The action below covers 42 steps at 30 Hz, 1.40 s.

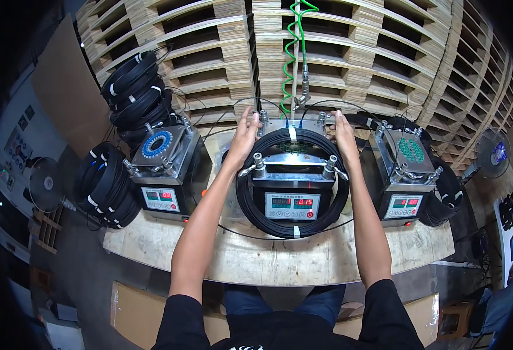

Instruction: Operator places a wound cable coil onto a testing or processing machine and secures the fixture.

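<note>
A black cable coil [246,201], tied with white bands, hangs round the front of the middle bench machine [292,206], whose panel has red digits lit. My left hand [245,139] is at the machine's back left corner, fingers stretched out beside a metal post. At the back right corner my right hand [345,137] has its fingers extended likewise, and some are partly hidden. Neither hand visibly holds anything. Between them, at the back of the machine, a metal plate [277,126] has blue connectors [300,123] on its edge, with thin black cables arching from them.
Similar machines stand left [162,198] and right [407,204], topped with a blue ring and green pieces. Black cable coils [134,96] pile up at left. A coiled green air hose [291,52] hangs before stacked wooden pallets [350,35]. All stand on a wooden table [256,259].
</note>
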### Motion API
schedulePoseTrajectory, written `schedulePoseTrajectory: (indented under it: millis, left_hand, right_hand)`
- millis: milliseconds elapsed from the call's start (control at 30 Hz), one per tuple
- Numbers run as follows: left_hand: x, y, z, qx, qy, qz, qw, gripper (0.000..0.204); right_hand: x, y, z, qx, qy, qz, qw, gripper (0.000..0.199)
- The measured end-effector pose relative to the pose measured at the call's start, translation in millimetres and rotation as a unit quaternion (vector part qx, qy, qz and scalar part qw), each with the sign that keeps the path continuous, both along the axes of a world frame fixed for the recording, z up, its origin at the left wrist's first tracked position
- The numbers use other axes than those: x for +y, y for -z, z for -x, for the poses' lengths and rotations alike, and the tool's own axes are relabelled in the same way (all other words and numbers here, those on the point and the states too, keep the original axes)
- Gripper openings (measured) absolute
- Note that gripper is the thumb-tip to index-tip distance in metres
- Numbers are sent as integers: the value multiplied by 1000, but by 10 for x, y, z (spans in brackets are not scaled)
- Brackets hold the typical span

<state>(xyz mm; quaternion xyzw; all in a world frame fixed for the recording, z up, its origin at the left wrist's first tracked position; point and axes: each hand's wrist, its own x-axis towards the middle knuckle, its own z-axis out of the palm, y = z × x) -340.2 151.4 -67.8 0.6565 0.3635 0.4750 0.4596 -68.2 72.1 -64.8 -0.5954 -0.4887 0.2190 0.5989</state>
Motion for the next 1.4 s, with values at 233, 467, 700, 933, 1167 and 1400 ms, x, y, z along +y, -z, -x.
schedulePoseTrajectory:
  millis: [233, 467, 700, 933, 1167, 1400]
  left_hand:
    - [75, 61, -20, 7, 19, -11, 1000, 67]
    - [127, 145, 8, -48, -17, -14, 999, 66]
    - [121, 104, 40, -43, 55, 4, 998, 68]
    - [37, 60, 28, -23, 27, 29, 999, 62]
    - [103, 121, 34, -44, 20, 32, 998, 66]
    - [63, 91, 26, -53, 67, 33, 996, 70]
  right_hand:
    - [56, 46, -97, -53, -39, 63, 996, 67]
    - [18, 22, 20, 0, -44, -9, 999, 69]
    - [68, 43, -30, 11, -41, 28, 999, 67]
    - [67, 63, -18, -31, -27, 47, 998, 62]
    - [85, 53, -36, -9, -64, 19, 998, 60]
    - [95, 82, -37, 17, -39, -4, 999, 61]
